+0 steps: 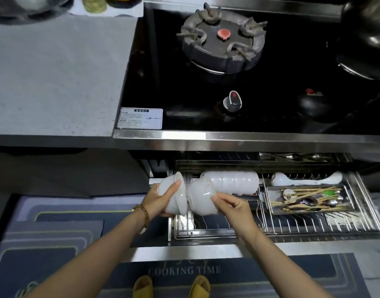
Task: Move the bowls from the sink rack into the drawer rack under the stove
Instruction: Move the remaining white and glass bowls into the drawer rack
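The drawer rack [303,226] under the stove stands pulled out. A row of several white bowls [234,181] lies on its side at the rack's back left. My left hand [161,200] grips a small stack of white bowls [174,196] on its side over the rack's left edge. My right hand [232,206] holds one white bowl [201,197] on its side, just right of that stack and in front of the row. The sink rack is out of view.
A mesh cutlery tray [275,197] with spoons and chopsticks sits in the rack's right half, a white ladle [303,179] behind it. Above are the black gas stove [223,44], its knob [233,102] and a grey counter [56,72]. A floor mat [184,272] lies below.
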Demonstrator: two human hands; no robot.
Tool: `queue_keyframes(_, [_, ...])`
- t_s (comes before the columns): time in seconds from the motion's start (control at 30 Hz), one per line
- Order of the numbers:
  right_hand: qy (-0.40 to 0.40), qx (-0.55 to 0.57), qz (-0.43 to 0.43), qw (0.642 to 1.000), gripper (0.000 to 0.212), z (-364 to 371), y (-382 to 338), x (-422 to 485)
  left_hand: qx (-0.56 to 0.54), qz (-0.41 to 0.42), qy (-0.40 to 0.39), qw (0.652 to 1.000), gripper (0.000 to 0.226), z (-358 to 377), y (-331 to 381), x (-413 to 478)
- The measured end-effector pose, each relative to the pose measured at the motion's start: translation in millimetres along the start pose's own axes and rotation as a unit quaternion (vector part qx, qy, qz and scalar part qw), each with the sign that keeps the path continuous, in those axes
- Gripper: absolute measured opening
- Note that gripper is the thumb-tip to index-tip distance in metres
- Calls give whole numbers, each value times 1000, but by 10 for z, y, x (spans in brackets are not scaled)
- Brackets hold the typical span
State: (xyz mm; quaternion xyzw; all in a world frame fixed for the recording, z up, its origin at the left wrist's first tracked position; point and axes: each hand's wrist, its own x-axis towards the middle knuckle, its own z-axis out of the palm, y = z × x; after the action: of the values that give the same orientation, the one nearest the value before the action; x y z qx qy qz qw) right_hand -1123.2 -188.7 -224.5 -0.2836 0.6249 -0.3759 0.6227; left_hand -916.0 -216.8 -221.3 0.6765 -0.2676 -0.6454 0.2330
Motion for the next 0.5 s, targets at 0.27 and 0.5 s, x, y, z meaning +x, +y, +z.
queue_keyframes(0.27, [36,26,20,999,21,147,222,679,-26,1,-16,1000,81,-160,-95,345])
queue_keyframes(0.5, [76,35,36,996,27,272,411,1055,-33,-1,-10,999,56,-128,-87,409])
